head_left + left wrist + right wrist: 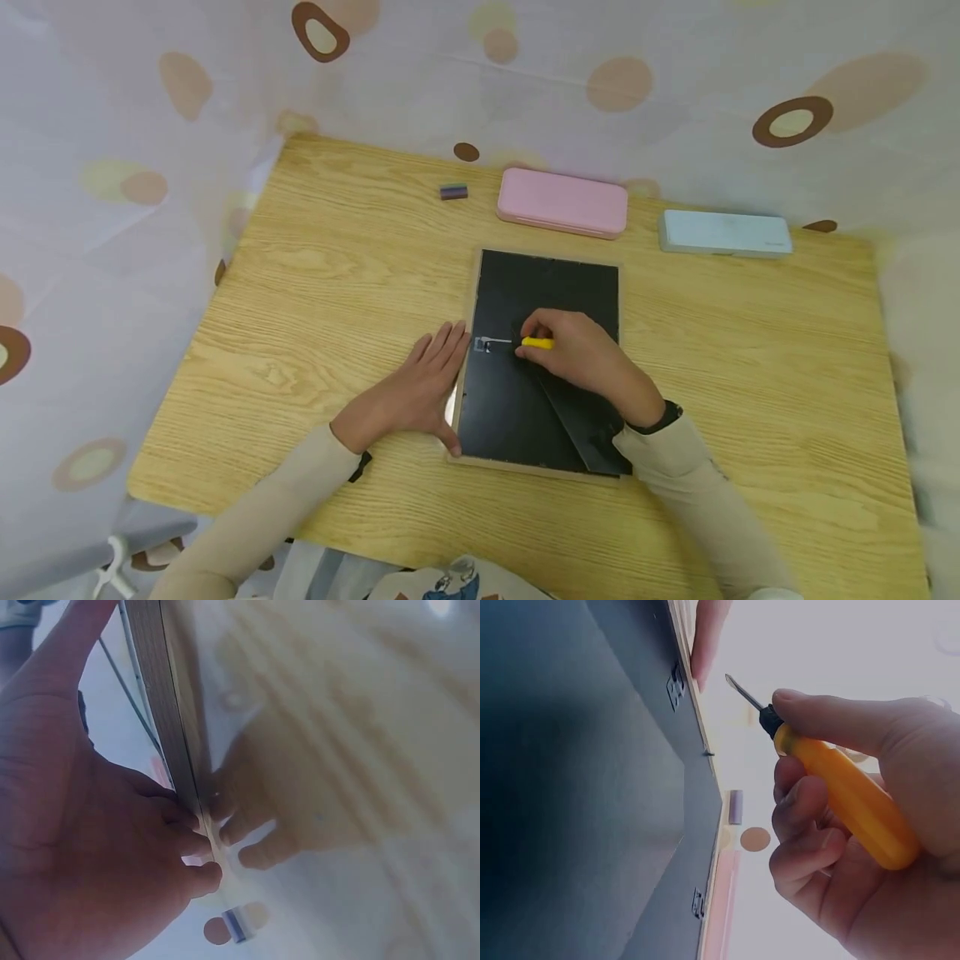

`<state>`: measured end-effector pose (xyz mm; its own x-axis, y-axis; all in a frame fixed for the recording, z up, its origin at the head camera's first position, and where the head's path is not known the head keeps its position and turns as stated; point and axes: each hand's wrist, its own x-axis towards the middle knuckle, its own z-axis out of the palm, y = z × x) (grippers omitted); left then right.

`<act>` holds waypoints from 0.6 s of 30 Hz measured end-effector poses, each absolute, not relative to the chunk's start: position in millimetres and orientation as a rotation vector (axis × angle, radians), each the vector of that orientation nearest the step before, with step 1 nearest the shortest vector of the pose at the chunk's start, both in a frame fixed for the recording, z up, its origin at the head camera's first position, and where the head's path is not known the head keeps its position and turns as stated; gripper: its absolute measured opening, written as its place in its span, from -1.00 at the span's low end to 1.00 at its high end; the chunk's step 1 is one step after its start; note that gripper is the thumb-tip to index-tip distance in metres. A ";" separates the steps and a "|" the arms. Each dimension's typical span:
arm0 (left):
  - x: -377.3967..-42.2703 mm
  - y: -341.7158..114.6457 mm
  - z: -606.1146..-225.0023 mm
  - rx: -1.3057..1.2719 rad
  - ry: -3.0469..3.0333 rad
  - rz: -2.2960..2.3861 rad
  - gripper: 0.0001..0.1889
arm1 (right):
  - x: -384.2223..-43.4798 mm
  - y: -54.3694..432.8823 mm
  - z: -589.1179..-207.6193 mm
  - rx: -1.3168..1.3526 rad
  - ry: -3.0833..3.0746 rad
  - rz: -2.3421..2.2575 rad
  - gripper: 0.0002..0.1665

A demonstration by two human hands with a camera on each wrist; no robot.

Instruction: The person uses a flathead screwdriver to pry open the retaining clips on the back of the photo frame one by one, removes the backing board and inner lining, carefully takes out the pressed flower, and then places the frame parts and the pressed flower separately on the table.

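A picture frame lies face down on the table, its black backing up and a pale wooden edge around it. A black stand leg slants across the backing's lower right. My right hand grips a screwdriver by its yellow handle, thumb near the black collar. In the head view its shaft points left, the tip overlapping a small metal hanger at the frame's left side. My left hand lies along that side with fingers extended and thumb spread at the lower left corner.
Behind the frame sit a pink case and, farther right, a pale blue box. A small dark block lies left of the pink case. A patterned curtain hangs along the table's back edge.
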<state>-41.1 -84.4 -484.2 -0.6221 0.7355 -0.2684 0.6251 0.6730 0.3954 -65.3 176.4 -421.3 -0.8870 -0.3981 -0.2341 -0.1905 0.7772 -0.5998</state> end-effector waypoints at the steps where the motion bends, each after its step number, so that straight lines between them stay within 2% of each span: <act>1: -42.5 -83.7 -483.4 1.064 2.479 0.363 0.69 | -64.4 176.5 -420.2 -0.455 2.620 -0.821 -0.72; 7: -43.3 -85.0 -479.4 1.047 2.469 0.359 0.65 | -54.3 169.3 -411.0 -0.538 2.637 -0.799 -0.72; 12: -32.0 -90.5 -475.8 1.024 2.431 0.398 0.49 | -37.0 155.7 -406.7 -0.688 2.673 -0.801 -0.72; 18: -20.2 -93.5 -475.2 1.011 2.417 0.459 0.41 | -21.7 150.1 -413.7 -0.686 2.633 -0.725 -0.77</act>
<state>-20.2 -93.5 -475.2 -0.6133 0.7316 -0.2976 0.5717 0.6712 0.4718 -21.7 150.1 -413.7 -0.8318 -0.5262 -0.1768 -0.3614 0.7551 -0.5471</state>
